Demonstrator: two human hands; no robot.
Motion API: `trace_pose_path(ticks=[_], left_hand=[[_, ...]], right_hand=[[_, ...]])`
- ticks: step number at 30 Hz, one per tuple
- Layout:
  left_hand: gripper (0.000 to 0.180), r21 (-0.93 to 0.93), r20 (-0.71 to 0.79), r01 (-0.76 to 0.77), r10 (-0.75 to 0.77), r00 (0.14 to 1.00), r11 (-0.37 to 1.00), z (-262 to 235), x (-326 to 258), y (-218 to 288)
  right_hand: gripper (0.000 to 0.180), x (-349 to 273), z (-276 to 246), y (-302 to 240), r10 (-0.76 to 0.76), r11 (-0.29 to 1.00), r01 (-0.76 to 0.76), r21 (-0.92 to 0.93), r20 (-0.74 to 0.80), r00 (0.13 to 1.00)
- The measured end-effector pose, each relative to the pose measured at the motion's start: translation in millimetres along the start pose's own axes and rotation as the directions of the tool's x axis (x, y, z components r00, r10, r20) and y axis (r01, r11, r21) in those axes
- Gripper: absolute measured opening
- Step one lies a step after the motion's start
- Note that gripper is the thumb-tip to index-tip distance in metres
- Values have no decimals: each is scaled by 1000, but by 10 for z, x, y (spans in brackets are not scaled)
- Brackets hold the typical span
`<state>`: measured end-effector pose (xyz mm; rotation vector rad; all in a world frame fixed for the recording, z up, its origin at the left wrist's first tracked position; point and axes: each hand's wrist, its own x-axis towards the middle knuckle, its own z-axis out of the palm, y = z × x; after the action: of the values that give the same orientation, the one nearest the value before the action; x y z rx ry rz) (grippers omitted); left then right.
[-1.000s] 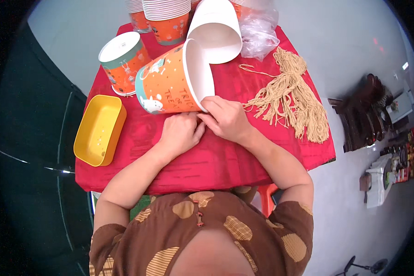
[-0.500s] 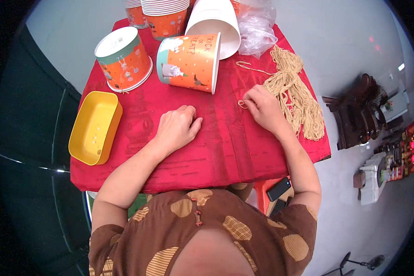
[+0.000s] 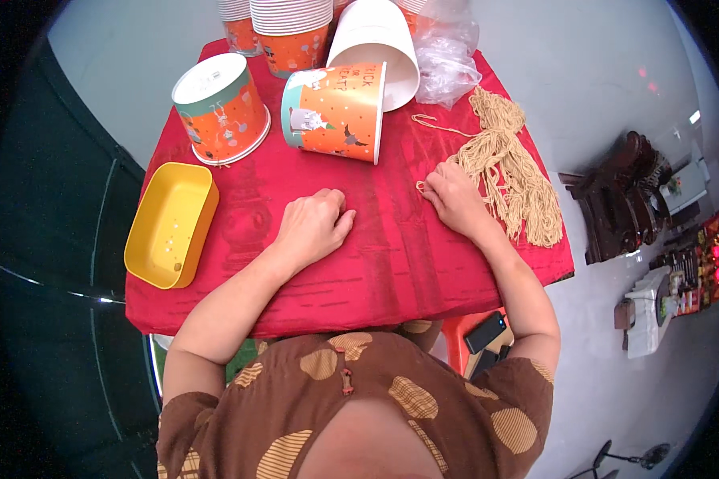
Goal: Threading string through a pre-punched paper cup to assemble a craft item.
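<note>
My left hand (image 3: 315,229) rests palm down on the red tablecloth, its fingers curled under and the thumb a little apart. Nothing shows in it. To the right, my right hand (image 3: 458,199) lies against the left side of a bundle of tan yarn (image 3: 527,195). Its thumb and fingers are pinched together, and a small loop of a yarn strand (image 3: 420,186) pokes out at the fingertips. Beyond my hands, an orange and teal paper bucket (image 3: 339,112) lies on its side. Another such bucket (image 3: 224,120) stands upside down at the left.
A yellow rectangular tub (image 3: 161,209) with small bits inside stands at the left edge of the tablecloth (image 3: 359,291). Stacked orange buckets (image 3: 295,52), a white bucket (image 3: 403,76) on its side and a clear plastic bag (image 3: 447,68) are at the back. A phone (image 3: 485,332) lies below the table edge.
The view has shifted slightly, so the buckets and tub appear a little lower and further right. My right hand has settled slightly lower beside the yarn. My left hand stays in place.
</note>
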<state>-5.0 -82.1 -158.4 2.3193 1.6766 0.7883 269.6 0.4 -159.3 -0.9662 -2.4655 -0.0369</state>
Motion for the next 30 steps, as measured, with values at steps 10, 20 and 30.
trace_pose_path(ticks=[10,20,30], left_hand=[[13,-740,165,225,-153,974,634,8,67,-125],[20,-922,386,387,-32,922,29,-123,62,-80],[13,-840,385,384,-77,920,383,-103,61,-115]], right_hand=[[11,253,-240,-681,-84,909,99,404,-55,995],[6,304,-181,-811,56,755,-23,655,-30,998],[9,222,-38,-742,-29,875,43,483,-38,999]])
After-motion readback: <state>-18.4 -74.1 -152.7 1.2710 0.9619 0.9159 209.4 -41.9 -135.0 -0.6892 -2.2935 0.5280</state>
